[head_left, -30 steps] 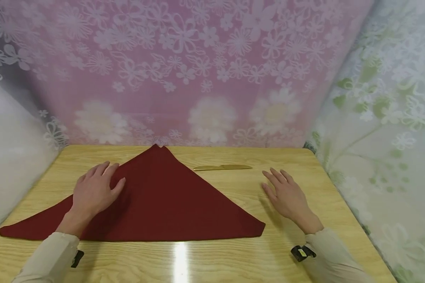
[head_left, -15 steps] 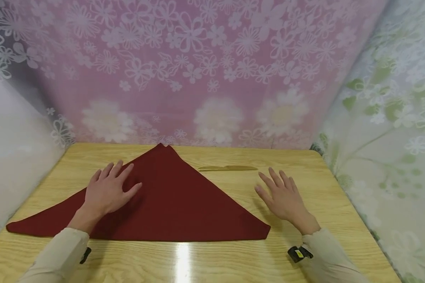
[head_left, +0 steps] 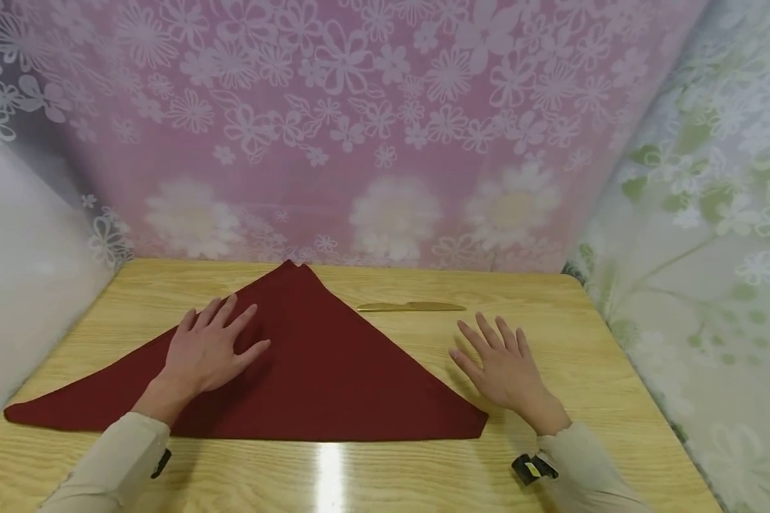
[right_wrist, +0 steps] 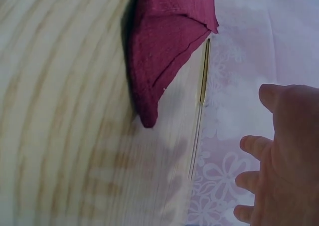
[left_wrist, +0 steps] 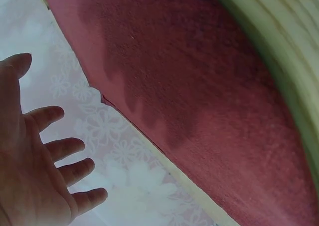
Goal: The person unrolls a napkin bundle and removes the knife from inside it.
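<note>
A dark red cloth napkin point(head_left: 320, 370) lies folded into a large triangle, its long side toward me and its peak at the table's back edge. Over its left half hovers my left hand point(head_left: 208, 353), palm down with fingers spread; the left wrist view shows the hand's shadow on the napkin point(left_wrist: 164, 76), apart from the fingers. My right hand point(head_left: 503, 367) hangs with spread fingers above the wood, just right of the napkin's right corner point(right_wrist: 147, 101). Behind them a gold table knife point(head_left: 412, 307) lies flat, its blade to the right. Neither hand holds anything.
The wooden table point(head_left: 385, 474) has a bright light reflection near its front. A pink flowered curtain point(head_left: 359, 142) rises directly behind it, and a pale leafy one point(head_left: 711, 285) stands along the right side. Both wrists carry small black devices point(head_left: 533, 469).
My left hand has drifted right over the napkin, with its fingers spreading wider. The right hand has shifted slightly left and toward me. Napkin and knife stay where they lie.
</note>
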The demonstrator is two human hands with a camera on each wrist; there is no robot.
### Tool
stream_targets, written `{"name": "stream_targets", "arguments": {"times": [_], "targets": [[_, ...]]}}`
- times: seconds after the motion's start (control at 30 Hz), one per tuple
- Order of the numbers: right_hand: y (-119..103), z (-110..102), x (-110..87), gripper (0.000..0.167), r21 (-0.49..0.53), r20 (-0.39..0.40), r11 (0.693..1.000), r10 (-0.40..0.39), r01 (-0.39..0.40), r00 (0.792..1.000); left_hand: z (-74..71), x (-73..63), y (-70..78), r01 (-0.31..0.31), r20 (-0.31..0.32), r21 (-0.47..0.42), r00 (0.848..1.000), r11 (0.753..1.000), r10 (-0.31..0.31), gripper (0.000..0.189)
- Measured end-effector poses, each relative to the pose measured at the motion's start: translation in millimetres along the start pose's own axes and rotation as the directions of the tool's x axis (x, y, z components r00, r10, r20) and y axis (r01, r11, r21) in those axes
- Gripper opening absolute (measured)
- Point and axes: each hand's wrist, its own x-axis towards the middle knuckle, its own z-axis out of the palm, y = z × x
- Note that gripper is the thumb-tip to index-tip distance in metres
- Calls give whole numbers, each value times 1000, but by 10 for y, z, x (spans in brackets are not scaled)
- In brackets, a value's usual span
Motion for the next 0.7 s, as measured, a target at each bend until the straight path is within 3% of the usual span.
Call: {"name": "stream_targets", "arguments": {"times": [0.37,0.7], "targets": [[-15,-91,-70,70,5,23,997,80,-80,997,64,39,84,-41,-19,-7,999,999,41,73],[62,-104,-84,69,23,-2,998,61,-61,998,70,32,73,-23,-20,-14,1000,1000,23,73]]}}
